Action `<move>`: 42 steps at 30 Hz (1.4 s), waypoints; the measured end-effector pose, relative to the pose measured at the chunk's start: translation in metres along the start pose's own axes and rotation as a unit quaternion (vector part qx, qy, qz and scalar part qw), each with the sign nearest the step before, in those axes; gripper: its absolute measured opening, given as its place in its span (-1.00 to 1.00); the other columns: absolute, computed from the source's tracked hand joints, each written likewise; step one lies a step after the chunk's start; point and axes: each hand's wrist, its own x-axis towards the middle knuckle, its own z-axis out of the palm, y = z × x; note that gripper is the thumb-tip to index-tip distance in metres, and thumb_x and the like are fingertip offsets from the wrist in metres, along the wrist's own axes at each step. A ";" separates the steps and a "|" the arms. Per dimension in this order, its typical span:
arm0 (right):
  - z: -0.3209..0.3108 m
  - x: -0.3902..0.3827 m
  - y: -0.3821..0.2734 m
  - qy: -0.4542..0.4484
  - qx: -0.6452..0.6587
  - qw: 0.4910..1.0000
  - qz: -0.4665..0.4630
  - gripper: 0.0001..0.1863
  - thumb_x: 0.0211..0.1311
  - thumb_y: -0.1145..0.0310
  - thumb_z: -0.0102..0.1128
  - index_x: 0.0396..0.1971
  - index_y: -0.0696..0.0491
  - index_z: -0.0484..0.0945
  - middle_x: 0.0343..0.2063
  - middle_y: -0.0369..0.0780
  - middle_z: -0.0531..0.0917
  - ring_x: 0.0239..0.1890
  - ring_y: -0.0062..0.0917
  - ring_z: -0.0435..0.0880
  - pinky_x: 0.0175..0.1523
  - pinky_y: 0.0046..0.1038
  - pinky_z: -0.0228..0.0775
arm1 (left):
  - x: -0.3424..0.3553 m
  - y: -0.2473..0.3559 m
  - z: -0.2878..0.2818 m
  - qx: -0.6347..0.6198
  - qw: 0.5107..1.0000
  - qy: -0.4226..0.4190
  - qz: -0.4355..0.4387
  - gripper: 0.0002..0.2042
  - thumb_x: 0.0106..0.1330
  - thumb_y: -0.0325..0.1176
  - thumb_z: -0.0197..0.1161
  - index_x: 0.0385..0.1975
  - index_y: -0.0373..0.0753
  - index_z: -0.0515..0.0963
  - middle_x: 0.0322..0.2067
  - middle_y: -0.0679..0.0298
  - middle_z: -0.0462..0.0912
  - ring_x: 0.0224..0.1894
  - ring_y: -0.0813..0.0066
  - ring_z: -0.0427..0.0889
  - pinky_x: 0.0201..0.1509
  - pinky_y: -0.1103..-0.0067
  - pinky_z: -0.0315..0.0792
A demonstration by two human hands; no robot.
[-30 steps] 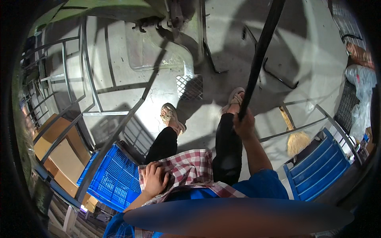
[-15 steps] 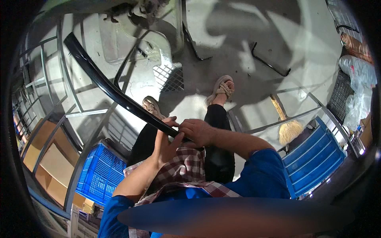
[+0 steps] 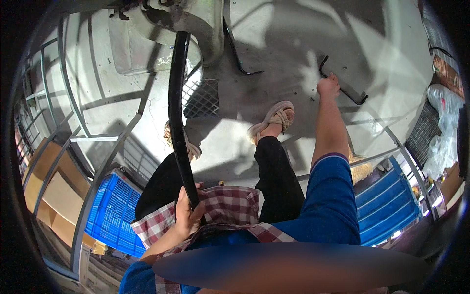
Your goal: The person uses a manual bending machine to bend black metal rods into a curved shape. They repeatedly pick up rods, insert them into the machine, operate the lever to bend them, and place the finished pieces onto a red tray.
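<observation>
My left hand (image 3: 187, 213), low at my lap, is wrapped round the lower end of a long black curved tube (image 3: 177, 108). The tube stands up and away from me, its far end beside a pale machine base (image 3: 208, 29). My right arm is stretched forward to the right. Down there my right hand (image 3: 328, 85) is over a thin black bent rod (image 3: 353, 99) on the floor, covering part of it; its fingers look apart, and contact with the rod cannot be made out. Another black bent rod (image 3: 236, 54) lies left of it, next to the machine base.
A blue plastic crate (image 3: 115, 213) and cardboard boxes (image 3: 61, 196) stand at left beside metal frames (image 3: 98, 186). At right are a blue slatted panel (image 3: 389, 203), a straw brush (image 3: 361, 171) partly behind my arm, and clear plastic bags (image 3: 440, 137). A mesh plate (image 3: 208, 100) lies near my feet.
My right hand has left the tube and reached forward right to the bent rod. The tube, now in my left hand alone, has swung from leaning left to nearly upright in view.
</observation>
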 end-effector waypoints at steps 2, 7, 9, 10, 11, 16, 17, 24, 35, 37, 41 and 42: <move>0.002 0.011 -0.013 -0.035 -0.011 0.999 0.026 -0.49 0.31 0.27 -0.12 0.27 -0.13 0.21 0.32 -0.27 0.17 0.34 -0.23 0.12 0.36 0.02 -0.03 | 0.002 0.001 0.001 0.035 0.999 -0.023 0.031 -0.57 0.12 -0.63 0.15 0.04 -0.33 0.37 -0.06 0.07 0.45 -0.15 0.24 0.53 -0.05 0.45 0.40; 0.028 0.012 -0.028 -0.024 -0.130 0.991 -0.019 -0.56 0.32 0.17 -0.04 0.17 -0.06 0.34 0.15 -0.23 0.38 0.22 -0.24 0.31 0.26 -0.06 0.15 | -0.004 -0.009 0.002 0.017 0.999 -0.044 0.012 -0.63 0.06 -0.65 0.18 -0.07 -0.32 0.43 -0.12 0.08 0.48 -0.12 0.19 0.54 -0.03 0.42 0.41; 0.055 0.016 -0.024 0.049 -0.134 0.983 -0.113 -0.59 0.25 0.12 0.10 0.01 0.00 0.45 -0.05 -0.22 0.55 0.08 -0.27 0.45 0.15 -0.16 0.26 | -0.003 -0.003 0.004 -0.007 0.999 -0.027 -0.019 -0.65 -0.01 -0.67 0.21 -0.16 -0.31 0.48 -0.20 0.10 0.51 -0.10 0.15 0.51 0.00 0.41 0.38; 0.053 0.009 -0.036 0.054 -0.092 0.981 -0.164 -0.59 0.22 0.10 0.13 -0.03 0.02 0.45 -0.13 -0.22 0.58 0.03 -0.24 0.49 0.13 -0.18 0.28 | -0.003 -0.002 0.003 -0.005 0.999 -0.026 -0.026 -0.65 -0.01 -0.67 0.21 -0.16 -0.31 0.48 -0.20 0.09 0.51 -0.11 0.15 0.50 0.00 0.41 0.38; 0.055 -0.002 -0.052 0.059 -0.049 0.974 -0.214 -0.59 0.19 0.09 0.16 -0.07 0.03 0.45 -0.20 -0.21 0.62 -0.01 -0.22 0.53 0.10 -0.21 0.30 | -0.003 -0.001 0.002 -0.003 0.999 -0.025 -0.033 -0.66 -0.01 -0.67 0.21 -0.17 -0.30 0.47 -0.20 0.09 0.51 -0.11 0.15 0.50 -0.01 0.41 0.38; 0.025 -0.096 -0.170 -0.005 0.217 0.922 -0.319 -0.53 0.17 0.08 0.17 -0.07 0.12 0.42 -0.16 -0.12 0.60 -0.03 -0.12 0.51 0.08 -0.25 0.33 | -0.005 0.006 -0.001 -0.004 0.999 -0.015 -0.040 -0.71 0.04 -0.62 0.19 -0.19 -0.30 0.47 -0.22 0.08 0.50 -0.13 0.12 0.49 -0.02 0.40 0.38; 0.030 -0.107 -0.186 0.030 0.163 0.910 -0.380 -0.52 0.16 0.09 0.18 -0.06 0.13 0.42 -0.13 -0.10 0.58 -0.02 -0.12 0.51 0.09 -0.23 0.32 | -0.005 0.006 -0.002 -0.008 0.999 -0.017 -0.039 -0.73 0.06 -0.60 0.18 -0.19 -0.31 0.47 -0.22 0.07 0.50 -0.14 0.12 0.49 -0.02 0.40 0.38; 0.094 -0.128 -0.201 -0.042 0.050 0.954 -0.294 -0.67 0.30 0.22 -0.04 -0.11 0.12 0.51 -0.09 -0.03 0.53 0.00 -0.12 0.50 0.04 -0.13 0.37 | -0.010 0.012 -0.026 0.086 0.996 -0.024 0.030 -0.81 0.16 -0.53 0.16 -0.22 -0.34 0.42 -0.31 0.05 0.42 -0.26 0.11 0.44 -0.13 0.41 0.36; 0.014 -0.159 -0.129 -0.051 0.117 0.978 -0.165 -0.50 0.23 0.28 0.11 0.15 0.04 0.26 -0.18 -0.04 0.61 -0.11 -0.14 0.60 -0.07 -0.17 0.43 | -0.036 0.010 -0.056 0.081 0.991 -0.019 0.108 -0.73 0.21 -0.41 0.16 -0.10 -0.34 0.45 -0.24 0.02 0.46 -0.16 0.07 0.50 -0.06 0.38 0.40; -0.001 -0.161 -0.126 -0.011 0.157 0.971 -0.177 -0.50 0.24 0.28 0.09 0.16 0.06 0.25 -0.20 -0.05 0.62 -0.16 -0.16 0.62 -0.11 -0.19 0.46 | -0.040 0.025 -0.062 0.079 0.990 -0.024 0.118 -0.73 0.21 -0.42 0.17 -0.11 -0.33 0.44 -0.25 0.04 0.47 -0.19 0.07 0.51 -0.09 0.39 0.41; -0.051 -0.174 -0.129 0.094 0.272 0.917 -0.277 -0.52 0.26 0.25 0.08 0.13 0.09 0.27 -0.24 -0.07 0.62 -0.22 -0.18 0.62 -0.15 -0.21 0.46 | -0.058 0.042 -0.068 0.087 0.984 -0.024 0.153 -0.76 0.22 -0.42 0.19 -0.14 -0.32 0.43 -0.27 0.05 0.46 -0.22 0.11 0.52 -0.12 0.41 0.41; -0.064 -0.180 -0.130 0.120 0.304 0.895 -0.305 -0.53 0.26 0.24 0.08 0.11 0.11 0.28 -0.25 -0.08 0.62 -0.25 -0.19 0.62 -0.18 -0.22 0.46 | -0.066 0.051 -0.069 0.087 0.985 -0.025 0.150 -0.76 0.22 -0.43 0.19 -0.14 -0.32 0.43 -0.27 0.05 0.46 -0.22 0.11 0.51 -0.13 0.41 0.41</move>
